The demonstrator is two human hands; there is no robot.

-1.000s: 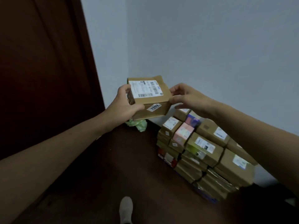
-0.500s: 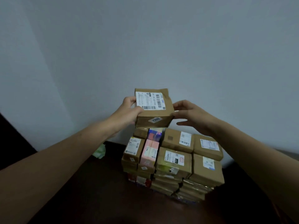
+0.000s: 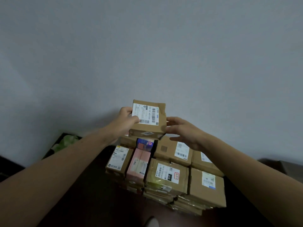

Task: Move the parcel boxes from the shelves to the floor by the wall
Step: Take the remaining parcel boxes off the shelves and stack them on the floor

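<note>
While left hand (image 3: pixel 125 122) grips parcel box (image 3: pixel 153 128), right hand (image 3: pixel 184 131) touches it.

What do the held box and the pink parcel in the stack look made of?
Held box: matte brown cardboard, creased at one corner, white paper label stuck on. Pink parcel: probably printed card, smooth pink faces; too blurred to be sure.

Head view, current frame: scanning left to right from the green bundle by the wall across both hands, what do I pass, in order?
green bundle → left hand → held parcel box → right hand
</note>
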